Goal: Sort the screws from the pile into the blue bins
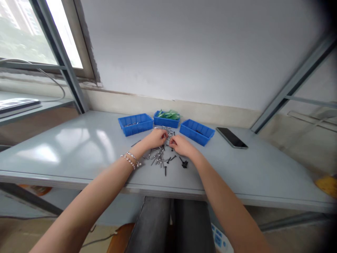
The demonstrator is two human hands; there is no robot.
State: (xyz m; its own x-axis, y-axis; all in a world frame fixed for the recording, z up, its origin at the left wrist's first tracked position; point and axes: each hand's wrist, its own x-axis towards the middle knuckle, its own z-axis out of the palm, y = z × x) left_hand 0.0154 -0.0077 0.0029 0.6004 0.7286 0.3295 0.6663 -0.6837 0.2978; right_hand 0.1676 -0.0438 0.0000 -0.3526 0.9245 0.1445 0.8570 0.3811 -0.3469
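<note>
My left hand (157, 138) is over a pile of screws, its fingers curled together at the tips. Close beside it, my right hand (181, 144) has thumb and fingers pinched. Whatever either hand holds is too small to make out. Silver screws (158, 157) lie heaped below my left hand, and more silver screws (166, 129) lie beyond the hands. Loose black screws (165, 170) are scattered at the pile's near side. A small cluster of black screws (184, 164) sits beside my right wrist.
Behind the hands stand a left blue bin (137, 128) with a few silver pieces, a middle blue bin (166, 122) with green packets (170, 114), and a right blue bin (198, 134) holding dark pieces. A phone (232, 137) lies right on the grey table (79, 147), against the wall.
</note>
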